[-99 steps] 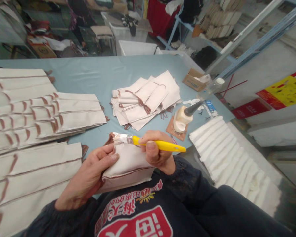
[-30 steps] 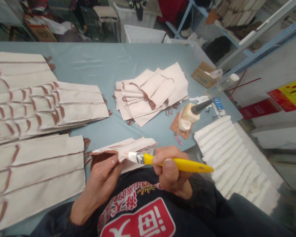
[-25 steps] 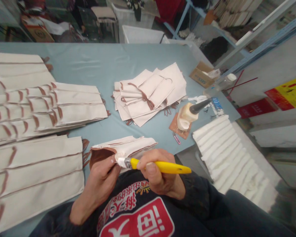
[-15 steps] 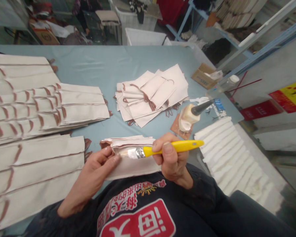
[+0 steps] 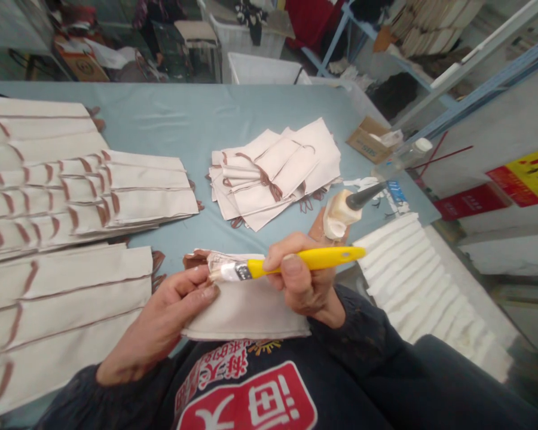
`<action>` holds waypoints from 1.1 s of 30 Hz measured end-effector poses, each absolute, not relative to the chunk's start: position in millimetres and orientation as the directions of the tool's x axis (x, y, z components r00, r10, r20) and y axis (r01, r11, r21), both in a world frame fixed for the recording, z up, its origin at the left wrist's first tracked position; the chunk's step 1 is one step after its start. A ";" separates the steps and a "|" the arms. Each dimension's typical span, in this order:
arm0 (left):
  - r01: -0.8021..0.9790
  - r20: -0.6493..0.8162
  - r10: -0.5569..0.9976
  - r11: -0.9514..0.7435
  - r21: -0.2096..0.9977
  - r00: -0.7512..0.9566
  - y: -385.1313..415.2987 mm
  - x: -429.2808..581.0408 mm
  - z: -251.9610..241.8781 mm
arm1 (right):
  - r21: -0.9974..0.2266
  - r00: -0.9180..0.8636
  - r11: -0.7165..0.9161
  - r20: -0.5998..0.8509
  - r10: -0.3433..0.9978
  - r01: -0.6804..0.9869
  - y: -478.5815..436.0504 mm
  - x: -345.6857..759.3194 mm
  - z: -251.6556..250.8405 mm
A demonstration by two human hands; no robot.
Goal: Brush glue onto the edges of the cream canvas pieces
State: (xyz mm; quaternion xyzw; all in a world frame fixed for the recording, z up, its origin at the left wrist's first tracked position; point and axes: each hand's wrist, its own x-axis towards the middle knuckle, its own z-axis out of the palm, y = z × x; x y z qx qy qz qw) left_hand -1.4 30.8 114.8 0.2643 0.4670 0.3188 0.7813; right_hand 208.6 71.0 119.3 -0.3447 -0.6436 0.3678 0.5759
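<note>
My right hand (image 5: 298, 272) is closed around the yellow handle of a flat paintbrush (image 5: 314, 258). White paste coats the brush's bristles, which touch the upper left part of a cream fabric piece (image 5: 255, 307) with a brown edge. Thumb and fingers of my left hand (image 5: 179, 307) pinch that piece at its left end, close beside the bristle tips. The fabric lies at the table's near edge, against my apron. Beyond my right hand, a pale bottle (image 5: 343, 209) with a dark nozzle and a white-crusted opening stands on a brown pad.
Stacks of cream fabric pieces with brown trim (image 5: 152, 185) cover the table's left side. A loose pile (image 5: 278, 170) with brown ties lies mid-table. At right are a small cardboard box (image 5: 370, 140), a clear jar (image 5: 412, 155) and a row of white strips (image 5: 430, 298).
The brush and my right hand have moved slightly left. The fabric's upper layer has shifted, and more of its lower face shows towards me.
</note>
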 end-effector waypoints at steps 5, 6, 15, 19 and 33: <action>-0.239 -0.592 0.730 0.677 0.696 0.341 29.1 -5.3 112.1 | -0.858 -0.013 0.514 0.514 0.858 0.002 80.3 209.1 117.1; -0.238 -0.595 0.728 0.679 0.694 0.342 28.6 -5.9 112.1 | -0.858 0.003 0.512 0.512 0.859 -0.030 79.8 210.5 118.0; -0.249 -0.575 0.740 0.664 0.705 0.347 30.6 -3.5 110.2 | -0.862 -0.204 0.507 0.499 0.842 -0.012 91.0 196.5 116.7; -0.262 -0.576 0.740 0.667 0.698 0.348 29.3 -7.0 102.5 | -0.831 -0.025 0.554 0.553 0.832 0.055 93.5 200.5 118.8; -0.080 -0.371 0.898 0.398 0.914 0.237 51.1 -14.4 95.0 | -0.856 -0.014 0.332 0.356 0.934 0.397 102.5 211.0 81.3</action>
